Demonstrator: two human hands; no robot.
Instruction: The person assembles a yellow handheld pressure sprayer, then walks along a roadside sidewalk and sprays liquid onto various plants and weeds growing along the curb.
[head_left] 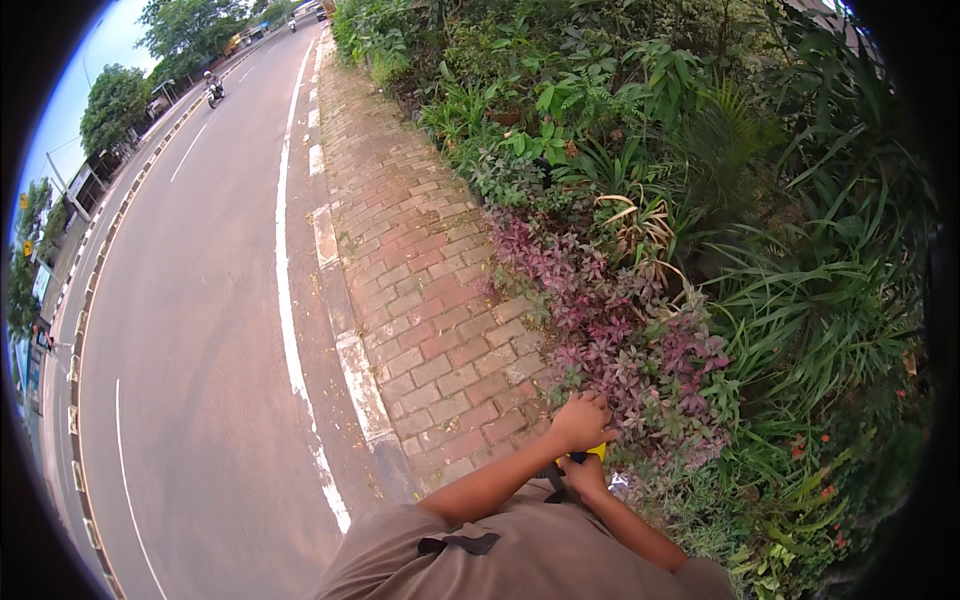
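Note:
My left hand point(582, 422) is at the edge of the purple-leaved plants point(610, 320), its fingers curled. What they hold, if anything, is hidden. Just below it, close to my body, my right hand point(586, 476) is closed round a small yellow and black object point(597, 452). Both hands cover much of that object, so its kind does not show. A shiny silvery item point(618, 485) is beside my right wrist, too small to make out.
Brick paving point(440, 300) runs ahead, bordered on the left by a painted kerb point(358, 385) and a road point(200, 300). Dense green plants point(820, 290) fill the right side. A motorcycle with a rider point(214, 92) is on the road, far left.

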